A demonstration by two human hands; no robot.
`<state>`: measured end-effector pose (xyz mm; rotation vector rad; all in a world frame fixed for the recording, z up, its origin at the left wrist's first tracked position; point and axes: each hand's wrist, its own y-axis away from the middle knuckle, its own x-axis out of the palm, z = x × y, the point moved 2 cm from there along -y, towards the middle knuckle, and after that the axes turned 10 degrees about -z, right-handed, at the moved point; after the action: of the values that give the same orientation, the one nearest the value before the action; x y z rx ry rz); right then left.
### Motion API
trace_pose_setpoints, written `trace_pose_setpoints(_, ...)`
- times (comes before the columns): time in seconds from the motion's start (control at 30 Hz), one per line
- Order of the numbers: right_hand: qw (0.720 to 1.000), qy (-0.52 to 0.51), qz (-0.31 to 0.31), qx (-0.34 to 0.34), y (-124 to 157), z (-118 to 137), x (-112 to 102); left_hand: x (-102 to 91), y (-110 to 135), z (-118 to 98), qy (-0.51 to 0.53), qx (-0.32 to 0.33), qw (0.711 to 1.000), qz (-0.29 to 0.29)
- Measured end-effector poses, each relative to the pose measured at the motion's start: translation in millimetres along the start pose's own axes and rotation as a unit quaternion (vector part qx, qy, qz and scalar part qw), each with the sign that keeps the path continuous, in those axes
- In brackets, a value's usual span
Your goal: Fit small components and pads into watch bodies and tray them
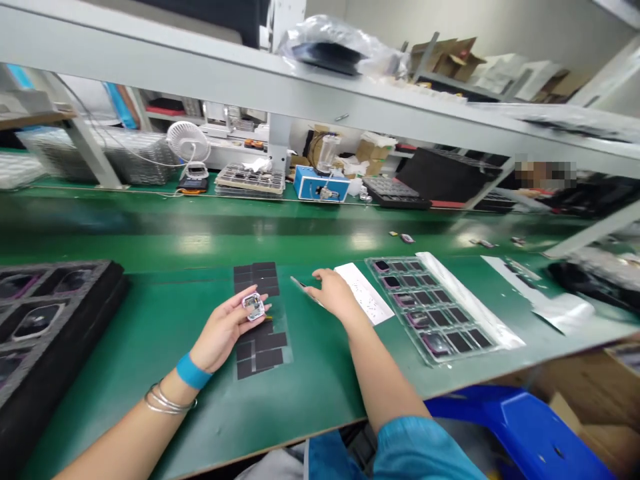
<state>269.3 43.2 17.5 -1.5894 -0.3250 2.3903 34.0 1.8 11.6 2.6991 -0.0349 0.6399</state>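
My left hand holds a small white-framed electronic part between fingers and thumb, over a clear sheet of black square pads on the green bench. My right hand rests just right of the sheet, fingers closed on thin metal tweezers whose tip points left. A white paper strip lies beside that hand. Further right is a clear tray with several small dark parts in its pockets.
A black foam tray with recessed parts fills the left edge. Beyond a green conveyor strip stand a small white fan, a blue box and stacked trays. A blue chair is at lower right.
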Motion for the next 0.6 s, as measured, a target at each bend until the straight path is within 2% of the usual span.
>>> trace_pose_setpoints(0.13, 0.997, -0.01, 0.054, 0.055, -3, -4, 17, -0.4, 0, -1, -0.012, 0.007, 1.0, 0.004)
trace_pose_setpoints(0.2, 0.995, -0.028, 0.058, 0.073, -2, -3, 21, -1.2, -1, -2, -0.018, 0.015, 1.0, -0.001)
trace_pose_setpoints(0.33, 0.991, -0.089, 0.04, 0.094, -3, -6, 19, -2.7, -2, -3, -0.025, 0.02, 0.999, -0.005)
trace_pose_setpoints(0.47, 0.974, -0.197, -0.001, 0.115, -12, -8, 8, -2.5, -4, -4, -0.022, 0.012, 1.0, -0.006)
trace_pose_setpoints(0.53, 0.953, -0.271, -0.047, 0.124, -18, -11, -4, -2.2, -4, -5, -0.021, 0.009, 1.0, -0.013)
trace_pose_setpoints(0.6, 0.895, -0.398, -0.131, 0.151, -22, -22, -23, -1.9, -4, -6, -0.023, 0.008, 1.0, -0.02)
